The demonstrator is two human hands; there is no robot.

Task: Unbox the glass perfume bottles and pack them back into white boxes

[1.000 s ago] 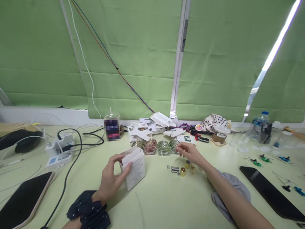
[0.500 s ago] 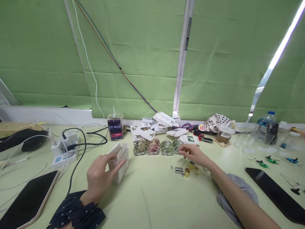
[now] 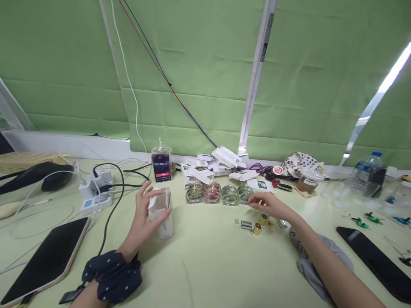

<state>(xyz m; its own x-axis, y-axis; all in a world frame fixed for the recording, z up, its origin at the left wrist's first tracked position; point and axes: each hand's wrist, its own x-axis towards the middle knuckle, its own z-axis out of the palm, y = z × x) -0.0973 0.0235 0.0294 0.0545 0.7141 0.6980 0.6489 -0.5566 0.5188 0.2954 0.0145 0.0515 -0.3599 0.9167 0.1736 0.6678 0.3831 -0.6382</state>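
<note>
A small white carton (image 3: 166,224) stands with its top flaps up at centre left. My left hand (image 3: 143,220) is open beside it, fingers spread, the thumb in front of the carton's upper part. Four-petal-like round glass bottles stand in a row: a yellowish bottle (image 3: 195,192), a pink bottle (image 3: 212,192), a green bottle (image 3: 230,195) and a grey-green bottle (image 3: 244,193). At the right end of the row, my right hand (image 3: 268,204) has loosely bent fingers apart, their tips at the grey-green bottle's edge. Whether they touch it I cannot tell.
Gold caps (image 3: 257,229) and a silver cylinder (image 3: 246,225) lie below my right hand. Flattened white cartons (image 3: 226,157) are piled behind the bottles. A phone (image 3: 48,256) and a power strip (image 3: 96,203) lie left; a grey cloth (image 3: 316,267) and a black slab (image 3: 374,261) lie right.
My left hand's fingers have spread and come off the white carton, which stays standing. My right hand keeps its place by the end bottle. The whole view has shifted slightly.
</note>
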